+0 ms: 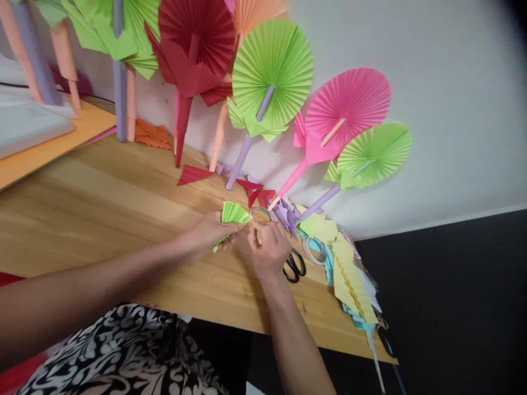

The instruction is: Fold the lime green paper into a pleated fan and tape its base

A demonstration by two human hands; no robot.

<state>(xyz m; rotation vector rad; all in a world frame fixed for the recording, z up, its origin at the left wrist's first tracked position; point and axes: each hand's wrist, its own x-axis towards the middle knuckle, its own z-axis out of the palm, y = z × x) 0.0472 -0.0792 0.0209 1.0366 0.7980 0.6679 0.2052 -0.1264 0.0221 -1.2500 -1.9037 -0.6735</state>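
My left hand [212,233] is closed around a small light-green pleated paper piece [234,212], which fans out above the thumb. A narrow end of green paper sticks out below the fingers. Just to the right, my right hand [269,246] has its fingers pinched together close to the paper's tip. What lies between those fingers is hidden. Right behind them shows the rim of a ring that looks like a tape roll [262,209]. Black-handled scissors [295,266] lie beside my right wrist, their blades out of sight.
Against the wall lean several large paper fans, among them a green fan [284,66], a pink fan [358,104] and a dark red fan [214,33]. Another tape roll [313,250] and yellow paper scraps [343,274] lie right on the wooden table [102,219]. A laptop-like grey slab [33,129] sits left.
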